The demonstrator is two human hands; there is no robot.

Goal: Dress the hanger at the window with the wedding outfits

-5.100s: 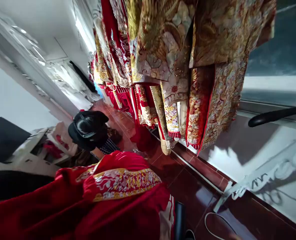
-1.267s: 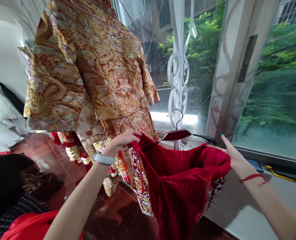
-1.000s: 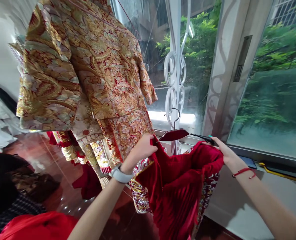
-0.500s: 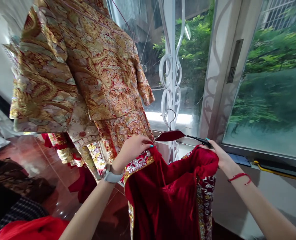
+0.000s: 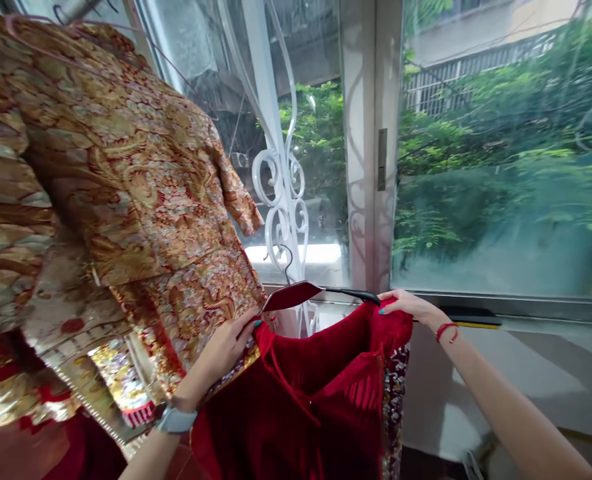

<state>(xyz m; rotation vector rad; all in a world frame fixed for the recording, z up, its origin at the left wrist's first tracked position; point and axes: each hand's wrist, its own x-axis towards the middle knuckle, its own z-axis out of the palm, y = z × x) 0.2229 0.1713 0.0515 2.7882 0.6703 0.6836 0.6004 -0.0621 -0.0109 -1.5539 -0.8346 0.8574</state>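
A dark red dress (image 5: 276,413) with sequinned embroidery along its sides hangs between my hands. My left hand (image 5: 229,347) pinches its upper left edge beside one end of a dark red clothes hanger (image 5: 296,295). At the other end, my right hand (image 5: 401,308) grips the dress's upper right corner, with thumb and fingers around the cloth near the hanger's black arm. The hanger's wire hook points upward. The dress's lower part runs out of view at the bottom.
Gold and red brocade jackets (image 5: 151,180) hang close on the left. A white scrolled metal stand (image 5: 279,173) rises behind the hanger. Beyond it are sliding windows (image 5: 496,200), with a dark flat object (image 5: 469,316) on the sill at right.
My view has swung right, so the jackets and stand appear farther left. My right hand has its fingers over the dress's corner, and the dress is tilted more open.
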